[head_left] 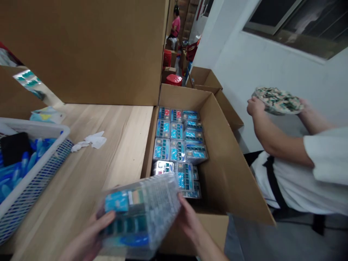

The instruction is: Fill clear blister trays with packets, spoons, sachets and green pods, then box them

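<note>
Between my two hands is a stack of clear plastic blister packs (pixel 163 203), blurred by motion. The front pack shows a blue packet, dark green squares and a blue item. My left hand (pixel 92 232) grips the near left end, thumb across the front. My right hand (pixel 191 221) presses against the far right end. The stack is tilted above the near edge of an open cardboard box (pixel 225 159). Inside that box, similar packs (pixel 177 131) stand in several rows, a few with red contents at the far end.
On the wooden table (pixel 119 152) lie crumpled white tissues (pixel 95 139) and a white basket (pixel 54 156) of blue items. A large cardboard panel (pixel 95 47) rises behind. At right, a person in a white shirt (pixel 326 156) carries a bag of small pieces (pixel 277 101). Another person (pixel 175 25) is far back.
</note>
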Action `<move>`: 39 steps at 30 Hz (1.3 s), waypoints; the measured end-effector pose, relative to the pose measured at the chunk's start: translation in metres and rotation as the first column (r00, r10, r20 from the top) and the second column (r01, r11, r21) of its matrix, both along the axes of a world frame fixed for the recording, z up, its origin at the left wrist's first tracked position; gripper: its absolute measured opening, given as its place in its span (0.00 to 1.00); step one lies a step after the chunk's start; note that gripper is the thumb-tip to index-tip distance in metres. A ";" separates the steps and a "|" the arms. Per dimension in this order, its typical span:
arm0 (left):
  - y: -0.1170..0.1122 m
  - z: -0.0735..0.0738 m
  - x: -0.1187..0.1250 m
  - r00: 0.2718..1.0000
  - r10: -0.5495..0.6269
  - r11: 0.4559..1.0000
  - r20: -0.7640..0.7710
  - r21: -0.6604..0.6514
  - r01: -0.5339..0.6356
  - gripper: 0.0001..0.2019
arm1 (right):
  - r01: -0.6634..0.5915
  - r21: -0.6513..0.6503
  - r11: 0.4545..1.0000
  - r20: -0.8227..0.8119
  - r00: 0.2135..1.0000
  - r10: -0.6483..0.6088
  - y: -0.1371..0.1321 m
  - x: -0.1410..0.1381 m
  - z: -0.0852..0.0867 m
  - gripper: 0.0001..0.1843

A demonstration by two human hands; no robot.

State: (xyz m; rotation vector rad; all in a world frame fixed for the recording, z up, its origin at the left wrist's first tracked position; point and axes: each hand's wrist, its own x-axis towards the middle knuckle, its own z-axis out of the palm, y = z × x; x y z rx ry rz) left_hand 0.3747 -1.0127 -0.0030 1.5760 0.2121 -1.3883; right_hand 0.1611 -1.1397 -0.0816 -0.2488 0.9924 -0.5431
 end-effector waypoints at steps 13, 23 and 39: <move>-0.173 -0.068 -0.160 0.787 -0.460 0.770 -0.412 -0.626 0.122 0.31 | 0.497 -0.224 0.838 -0.361 0.756 -0.545 -0.062 -0.197 0.006 0.14; -0.227 -0.166 -0.154 0.738 -0.436 0.872 -0.514 -0.444 0.205 0.26 | 0.461 -0.484 0.744 -0.256 0.739 -0.624 -0.109 -0.166 -0.042 0.17; -0.246 -0.152 -0.144 0.886 -0.378 0.823 -0.270 -0.536 0.188 0.24 | 0.534 -0.176 0.827 -0.134 0.819 -0.557 -0.156 -0.136 -0.159 0.12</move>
